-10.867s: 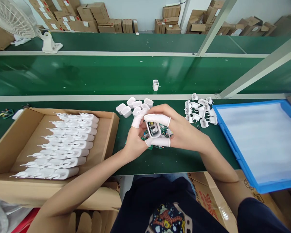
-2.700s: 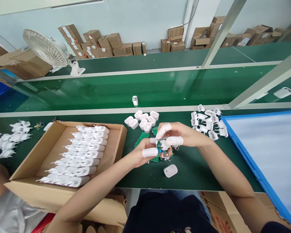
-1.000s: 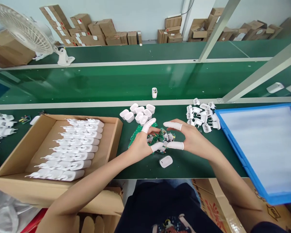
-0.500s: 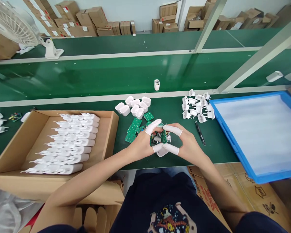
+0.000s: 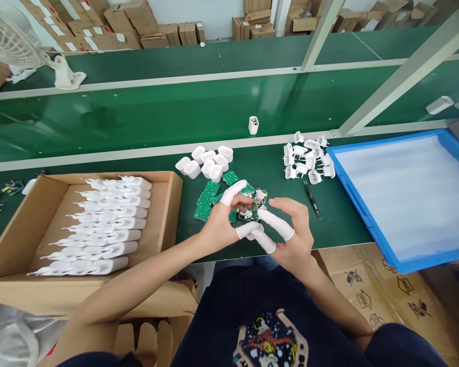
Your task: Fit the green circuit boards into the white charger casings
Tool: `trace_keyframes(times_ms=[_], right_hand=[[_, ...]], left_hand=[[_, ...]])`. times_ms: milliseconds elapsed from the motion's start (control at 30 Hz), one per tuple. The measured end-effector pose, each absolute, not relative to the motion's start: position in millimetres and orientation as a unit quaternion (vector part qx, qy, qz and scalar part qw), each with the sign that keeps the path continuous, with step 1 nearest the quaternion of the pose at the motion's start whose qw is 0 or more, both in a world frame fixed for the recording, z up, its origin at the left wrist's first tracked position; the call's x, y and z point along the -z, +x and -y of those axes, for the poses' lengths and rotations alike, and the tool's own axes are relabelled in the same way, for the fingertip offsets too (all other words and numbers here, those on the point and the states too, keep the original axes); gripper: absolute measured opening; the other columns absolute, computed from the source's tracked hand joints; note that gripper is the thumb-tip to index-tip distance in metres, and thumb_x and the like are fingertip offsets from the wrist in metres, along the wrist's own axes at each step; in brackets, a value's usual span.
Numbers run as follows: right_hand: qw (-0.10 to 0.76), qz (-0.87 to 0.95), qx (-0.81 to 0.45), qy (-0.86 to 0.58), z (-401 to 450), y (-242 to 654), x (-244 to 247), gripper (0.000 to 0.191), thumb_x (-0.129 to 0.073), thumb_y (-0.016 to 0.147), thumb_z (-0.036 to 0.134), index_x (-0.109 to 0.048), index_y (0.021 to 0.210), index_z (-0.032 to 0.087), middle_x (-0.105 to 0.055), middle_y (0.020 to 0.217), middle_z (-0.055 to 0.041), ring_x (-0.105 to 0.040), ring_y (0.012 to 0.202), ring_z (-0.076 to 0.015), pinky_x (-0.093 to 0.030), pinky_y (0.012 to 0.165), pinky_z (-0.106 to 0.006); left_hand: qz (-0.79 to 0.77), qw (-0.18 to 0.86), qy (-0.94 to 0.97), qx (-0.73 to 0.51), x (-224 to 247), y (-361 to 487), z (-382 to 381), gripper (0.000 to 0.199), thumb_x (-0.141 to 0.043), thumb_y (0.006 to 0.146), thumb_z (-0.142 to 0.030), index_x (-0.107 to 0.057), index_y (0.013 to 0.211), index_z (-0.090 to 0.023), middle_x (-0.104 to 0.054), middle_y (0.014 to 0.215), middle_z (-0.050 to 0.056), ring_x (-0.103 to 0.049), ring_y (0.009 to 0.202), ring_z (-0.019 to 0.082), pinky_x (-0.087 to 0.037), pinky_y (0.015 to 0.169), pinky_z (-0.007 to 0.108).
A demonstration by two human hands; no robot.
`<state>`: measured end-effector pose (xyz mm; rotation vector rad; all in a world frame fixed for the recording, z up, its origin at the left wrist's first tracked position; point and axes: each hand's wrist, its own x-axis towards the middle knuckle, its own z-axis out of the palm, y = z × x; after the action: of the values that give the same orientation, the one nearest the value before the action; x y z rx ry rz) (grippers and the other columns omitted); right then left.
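My left hand (image 5: 224, 216) is bent in a pinch around a small green circuit board (image 5: 256, 208) with electronic parts on it. My right hand (image 5: 292, 232) closes on the same board from the other side, its index fingertip near the board's edge. White finger cots cover the thumb and a finger of each hand. A white plastic casing (image 5: 255, 232) shows just below, between the thumbs, mostly hidden. Behind and beside the hands lie several green circuit boards (image 5: 207, 198), some overlapping and partly covered by my left hand.
Several white casings (image 5: 208, 162) stand behind the boards. White plug pieces (image 5: 309, 157) and black tweezers (image 5: 312, 200) lie to the right, beside a blue-rimmed tray (image 5: 352, 204). At left, a cardboard box (image 5: 172, 206) holds rows of white chargers. One filled casing (image 5: 253, 125) stands on the back ledge.
My right hand has shifted its grip, its index finger coming down toward the board and its thumb staying low. The view has turned slightly; the left hand keeps its pinch.
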<state>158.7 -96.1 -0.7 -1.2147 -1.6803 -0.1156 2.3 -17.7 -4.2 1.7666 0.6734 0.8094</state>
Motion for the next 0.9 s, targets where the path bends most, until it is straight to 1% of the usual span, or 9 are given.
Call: trace_keyframes(times_ms=[167,267,467,600,767,900], right_hand=[[0.531,0.681,0.014,-0.504,96,156,1,0.051,-0.067,0.08,0.016,-0.051,0.127,0.027,-0.053,0.116,-0.0116,-0.055,0.106,-0.0281,-0.053,0.084,-0.05],[0.534,0.678,0.009,-0.505,97,155,3,0.051,-0.065,0.081,0.016,-0.051,0.127,0.03,-0.054,0.115,-0.0106,-0.056,0.106,-0.0278,-0.054,0.083,-0.049],[0.55,0.669,0.003,-0.501,96,154,2,0.051,-0.067,0.08,0.013,-0.052,0.126,0.03,-0.056,0.11,-0.0094,-0.058,0.102,-0.026,-0.054,0.081,-0.046],[0.557,0.651,-0.004,-0.516,94,151,0,0.047,-0.066,0.08,0.013,-0.054,0.121,0.031,-0.057,0.107,-0.0079,-0.059,0.099,-0.0248,-0.055,0.079,-0.044],[0.565,0.644,-0.001,-0.515,93,146,0,0.042,-0.066,0.081,0.01,-0.055,0.117,0.029,-0.057,0.105,-0.0079,-0.059,0.097,-0.0234,-0.055,0.077,-0.042],[0.58,0.63,-0.053,-0.513,95,148,3,0.036,-0.065,0.081,0.011,-0.058,0.112,0.029,-0.056,0.107,-0.0076,-0.058,0.098,-0.0232,-0.055,0.081,-0.043]], left_hand=[[-0.285,0.527,0.717,-0.356,3,3,19,0.073,-0.072,0.073,-0.026,-0.037,0.137,-0.025,-0.062,0.101,0.004,-0.058,0.081,0.015,-0.051,0.08,0.031],[-0.291,0.531,0.714,-0.353,3,4,19,0.072,-0.072,0.072,-0.026,-0.039,0.135,-0.025,-0.062,0.101,0.005,-0.058,0.081,0.015,-0.051,0.08,0.031],[-0.291,0.523,0.722,-0.348,3,4,19,0.074,-0.071,0.072,-0.026,-0.036,0.138,-0.026,-0.063,0.101,0.004,-0.058,0.08,0.014,-0.051,0.078,0.03],[-0.301,0.516,0.722,-0.349,3,3,18,0.073,-0.071,0.072,-0.026,-0.038,0.136,-0.023,-0.064,0.102,0.005,-0.059,0.08,0.015,-0.051,0.078,0.03],[-0.311,0.511,0.72,-0.351,3,2,17,0.066,-0.071,0.072,-0.026,-0.042,0.131,-0.022,-0.064,0.1,0.005,-0.059,0.078,0.014,-0.051,0.078,0.031],[-0.305,0.519,0.717,-0.353,3,2,17,0.066,-0.072,0.072,-0.025,-0.041,0.131,-0.022,-0.064,0.101,0.005,-0.058,0.078,0.014,-0.05,0.078,0.031]])
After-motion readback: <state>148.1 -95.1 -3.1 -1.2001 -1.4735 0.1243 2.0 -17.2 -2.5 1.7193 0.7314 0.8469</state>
